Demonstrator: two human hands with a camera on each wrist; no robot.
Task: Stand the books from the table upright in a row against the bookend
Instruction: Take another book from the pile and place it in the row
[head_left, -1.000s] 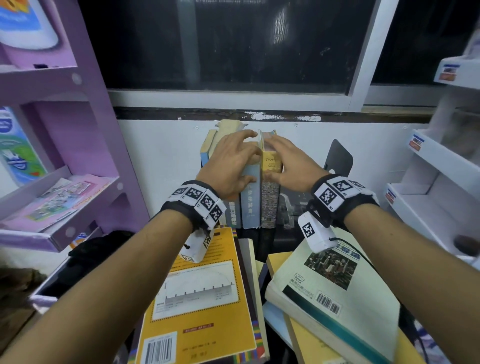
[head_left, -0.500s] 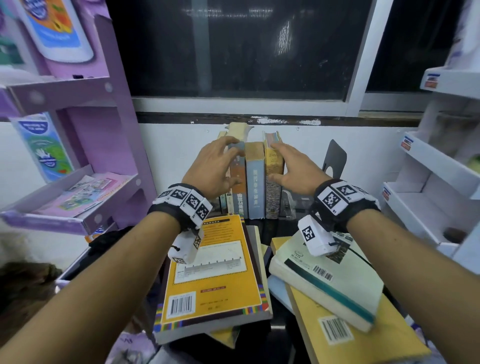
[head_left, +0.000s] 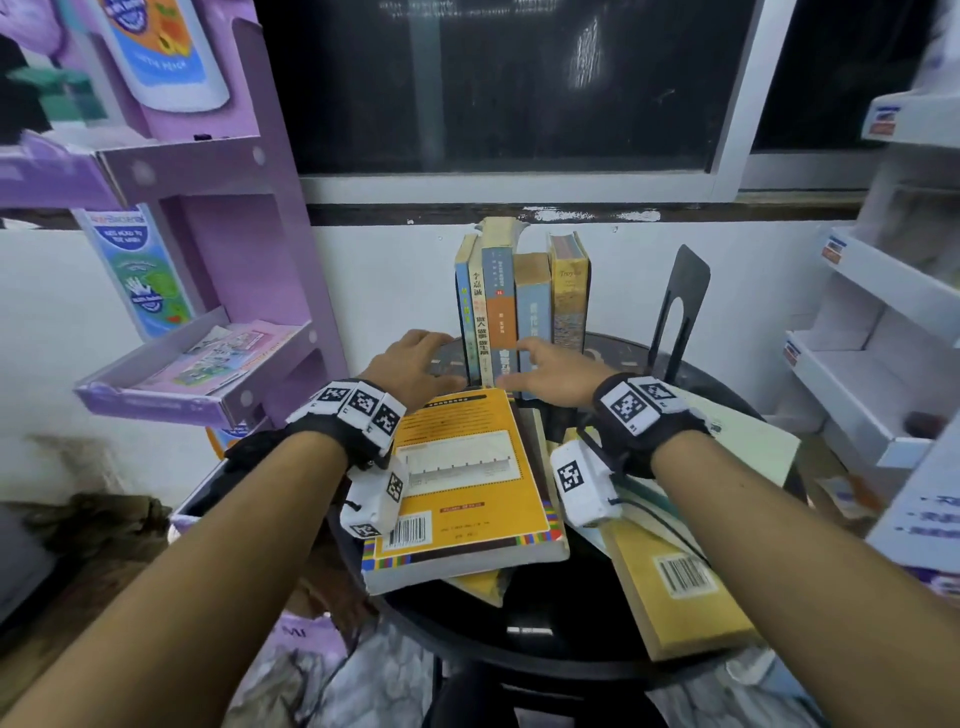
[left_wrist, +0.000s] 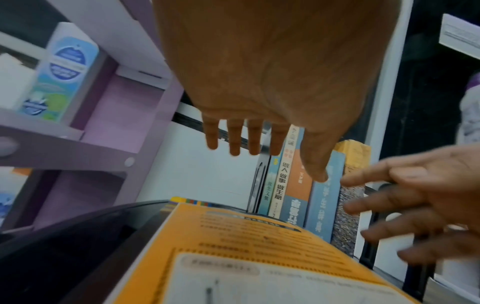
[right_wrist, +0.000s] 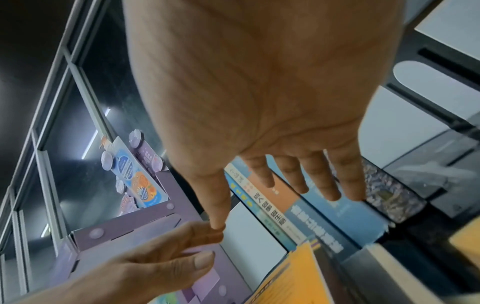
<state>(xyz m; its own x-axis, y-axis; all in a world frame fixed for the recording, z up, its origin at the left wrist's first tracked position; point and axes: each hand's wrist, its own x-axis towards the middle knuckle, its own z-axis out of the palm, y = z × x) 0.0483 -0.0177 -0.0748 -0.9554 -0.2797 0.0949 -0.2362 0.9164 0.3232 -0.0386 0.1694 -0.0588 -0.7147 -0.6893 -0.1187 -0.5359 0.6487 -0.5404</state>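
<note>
Several books (head_left: 522, 306) stand upright in a row at the back of the round black table (head_left: 571, 642). A black bookend (left_wrist: 255, 185) stands at the row's left end. A second black bookend (head_left: 680, 306) stands apart to the right, with a gap between it and the row. My left hand (head_left: 421, 358) and right hand (head_left: 545, 364) hover low in front of the row, fingers straight, holding nothing. Below them an orange-yellow book (head_left: 462, 478) lies flat. The wrist views show my left hand (left_wrist: 246, 139) and right hand (right_wrist: 298, 181) open, palms down.
A pale green book (head_left: 748, 441) and a yellow book (head_left: 675, 582) lie stacked at the table's right. A purple shelf unit (head_left: 208, 374) stands close on the left and a white shelf unit (head_left: 872, 364) on the right. The wall and a window are behind the row.
Both hands have come off the tops of the upright books and dropped towards me, to just above the orange-yellow book. The row stands on its own.
</note>
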